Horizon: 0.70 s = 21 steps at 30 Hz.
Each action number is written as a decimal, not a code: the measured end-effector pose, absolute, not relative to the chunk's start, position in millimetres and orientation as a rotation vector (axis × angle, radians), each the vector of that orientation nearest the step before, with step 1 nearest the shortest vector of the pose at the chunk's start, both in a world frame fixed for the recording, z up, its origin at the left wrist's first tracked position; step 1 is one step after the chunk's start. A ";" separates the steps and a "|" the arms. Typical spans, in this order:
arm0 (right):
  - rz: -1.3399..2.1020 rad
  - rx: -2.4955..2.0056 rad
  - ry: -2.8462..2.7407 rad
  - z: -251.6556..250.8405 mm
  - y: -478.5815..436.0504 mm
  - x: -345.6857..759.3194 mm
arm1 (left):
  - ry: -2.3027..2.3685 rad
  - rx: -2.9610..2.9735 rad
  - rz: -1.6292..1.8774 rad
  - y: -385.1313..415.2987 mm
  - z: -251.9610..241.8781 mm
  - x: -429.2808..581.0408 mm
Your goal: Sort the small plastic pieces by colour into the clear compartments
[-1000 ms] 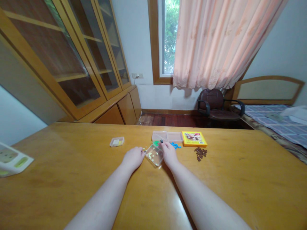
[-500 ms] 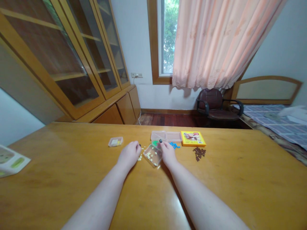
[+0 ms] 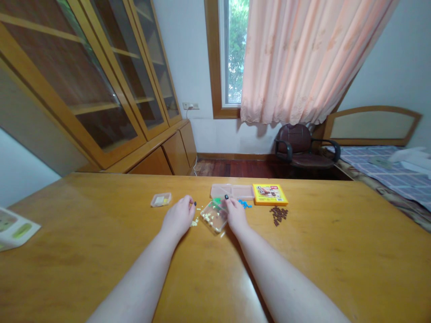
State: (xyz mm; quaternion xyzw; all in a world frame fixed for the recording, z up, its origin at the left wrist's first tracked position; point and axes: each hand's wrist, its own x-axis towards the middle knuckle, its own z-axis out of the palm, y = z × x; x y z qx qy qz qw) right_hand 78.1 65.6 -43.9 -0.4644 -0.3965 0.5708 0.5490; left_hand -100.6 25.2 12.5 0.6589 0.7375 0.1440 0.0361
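Observation:
My right hand (image 3: 236, 216) grips the right side of a clear plastic box (image 3: 214, 217), with the thumb at its far edge. The box sits tilted, and small pale yellow pieces lie scattered inside it. Just left of the box are loose pale yellow pieces (image 3: 194, 222) on the table. My left hand (image 3: 178, 215) is beside these pieces with its fingers curled together; whatever they pinch, if anything, is too small to make out. Green pieces (image 3: 217, 201) show behind the box, and blue pieces (image 3: 244, 204) lie beyond my right hand.
Two clear trays (image 3: 243, 192) lie behind the box, beside a yellow package (image 3: 270, 194). Brown pieces (image 3: 279, 215) form a pile in front of that package. A small clear container (image 3: 160, 199) stands left of my left hand. A white holder (image 3: 16, 228) is at the table's left edge.
My left hand has shifted slightly left, away from the box. My right hand still holds the box in nearly the same place.

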 end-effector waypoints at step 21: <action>1.309 -1.137 -0.995 -42.5 63.6 77.9 | 2.080 2.098 0.337 42.9 -19.0 -106.9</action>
